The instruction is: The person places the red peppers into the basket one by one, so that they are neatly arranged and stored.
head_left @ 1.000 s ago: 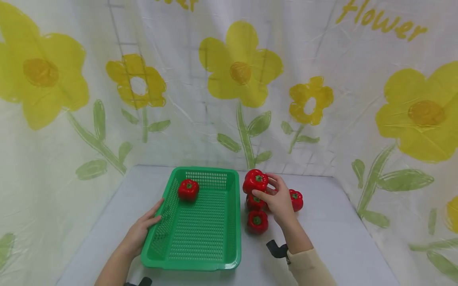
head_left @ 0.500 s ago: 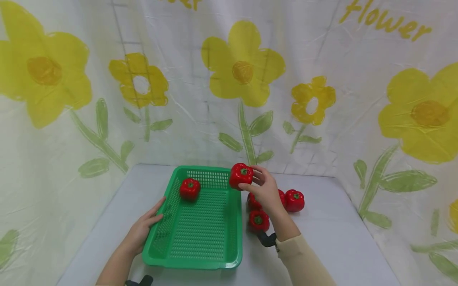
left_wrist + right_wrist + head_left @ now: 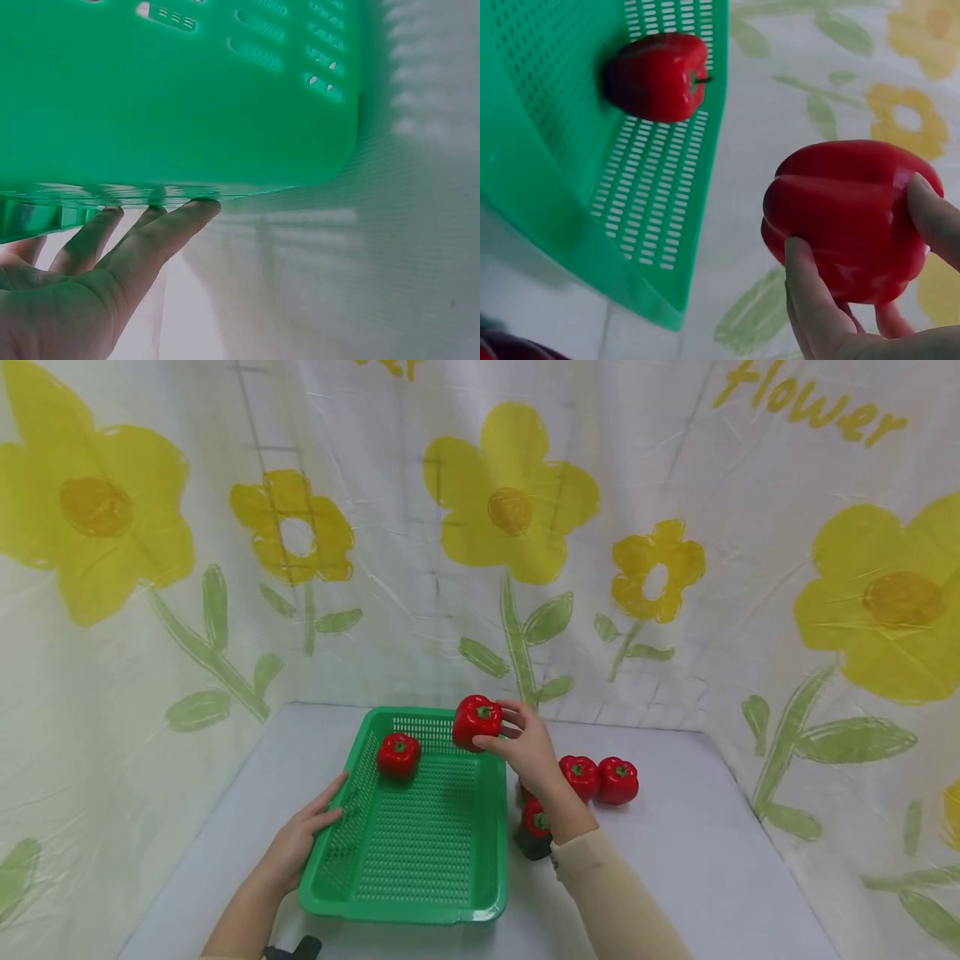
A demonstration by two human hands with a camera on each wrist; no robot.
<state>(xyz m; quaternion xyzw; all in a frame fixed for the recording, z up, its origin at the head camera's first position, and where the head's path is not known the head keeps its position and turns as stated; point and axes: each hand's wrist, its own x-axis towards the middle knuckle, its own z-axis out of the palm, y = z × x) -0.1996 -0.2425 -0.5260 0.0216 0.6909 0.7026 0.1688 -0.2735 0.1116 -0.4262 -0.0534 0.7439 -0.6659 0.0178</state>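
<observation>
My right hand [image 3: 531,752] grips a red bell pepper [image 3: 474,723] with green stem, held above the right wall of a green plastic basket [image 3: 405,912]. In the right wrist view, thumb and fingers hold that bell pepper [image 3: 847,217] from both sides. Another red bell pepper [image 3: 398,757] sits inside, toward the back left. At the basket's left side is my left hand [image 3: 292,847]. Its fairly straight fingers [image 3: 161,236] touch the outer wall in the left wrist view.
Right of the basket, several more bell peppers [image 3: 617,782] lie grouped on the white table [image 3: 697,843]; my right forearm partly covers some. A curtain [image 3: 390,627] printed with yellow flowers hangs behind and around the table.
My right hand has lifted the bell pepper off the group and carried it left, over the basket's right edge. The left hand stays at the basket's left side.
</observation>
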